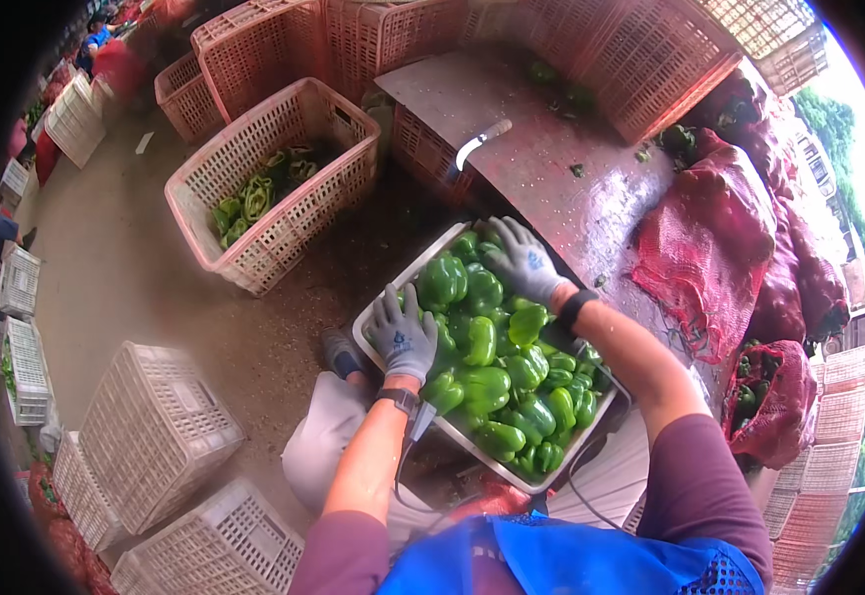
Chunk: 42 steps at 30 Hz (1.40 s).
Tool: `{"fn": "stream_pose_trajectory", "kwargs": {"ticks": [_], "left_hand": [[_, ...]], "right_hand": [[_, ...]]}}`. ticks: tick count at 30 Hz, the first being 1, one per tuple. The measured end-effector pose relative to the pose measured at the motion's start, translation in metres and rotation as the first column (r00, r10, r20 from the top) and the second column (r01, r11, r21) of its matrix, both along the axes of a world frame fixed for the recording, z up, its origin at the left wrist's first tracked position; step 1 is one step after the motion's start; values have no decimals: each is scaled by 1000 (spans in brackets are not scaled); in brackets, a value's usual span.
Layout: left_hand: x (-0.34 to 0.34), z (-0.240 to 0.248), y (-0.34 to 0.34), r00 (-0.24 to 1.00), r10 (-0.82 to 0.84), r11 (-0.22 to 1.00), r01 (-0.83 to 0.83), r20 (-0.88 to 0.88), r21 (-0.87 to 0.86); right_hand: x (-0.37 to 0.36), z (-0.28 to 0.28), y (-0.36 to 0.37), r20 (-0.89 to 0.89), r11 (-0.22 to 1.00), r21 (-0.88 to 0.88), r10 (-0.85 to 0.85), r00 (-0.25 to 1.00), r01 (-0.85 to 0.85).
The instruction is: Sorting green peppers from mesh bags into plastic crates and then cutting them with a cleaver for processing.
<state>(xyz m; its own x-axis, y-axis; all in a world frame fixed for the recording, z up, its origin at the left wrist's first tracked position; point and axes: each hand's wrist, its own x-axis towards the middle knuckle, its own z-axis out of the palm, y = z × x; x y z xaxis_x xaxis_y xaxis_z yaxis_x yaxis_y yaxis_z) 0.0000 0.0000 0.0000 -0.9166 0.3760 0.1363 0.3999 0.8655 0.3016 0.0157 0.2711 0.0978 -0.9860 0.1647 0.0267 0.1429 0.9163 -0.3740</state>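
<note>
Green peppers (pixel 482 390), heaped in pale crate (pixel 422 263); left hand (pixel 403 341), fingers spread, over crate's left side; right hand (pixel 527 264), fingers slightly parted, at crate's far end, both apparently steadying the load; curved knife (pixel 496 130), beyond crate on tabletop (pixel 541 164), probably kept within reach

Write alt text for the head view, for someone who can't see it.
A person's gray-gloved left hand and right hand spread over green bell peppers in a pale-rimmed crate. Beyond, a curved knife lies on a table; red mesh sacks bulge at right.
</note>
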Motion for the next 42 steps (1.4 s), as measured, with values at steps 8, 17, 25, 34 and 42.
{"fn": "stream_pose_trajectory", "kwargs": {"ticks": [8, 17, 25, 34, 42], "left_hand": [[0, 6, 4, 997, -24, 998, 28, -74, 63], [0, 4, 7, 995, -42, 995, 50, -92, 85], [-4, 0, 10, 992, -57, 993, 68, -109, 100], [19, 25, -13, 1000, -16, 999, 15, -22, -47], [107, 57, 11, 965, -258, 966, 259, -51, 20]], "right_hand": [[39, -73, -4, 23, 976, 216, -22, 999, 17], [74, -12, -22, 33, 972, 234, -35, 999, 27], [265, -6, -130, 54, 980, 31, -199, 978, 198], [255, -51, -169, 52, 985, 91, -150, 987, 145], [173, 20, -84, -147, 977, 105, -167, 975, 183]]}}
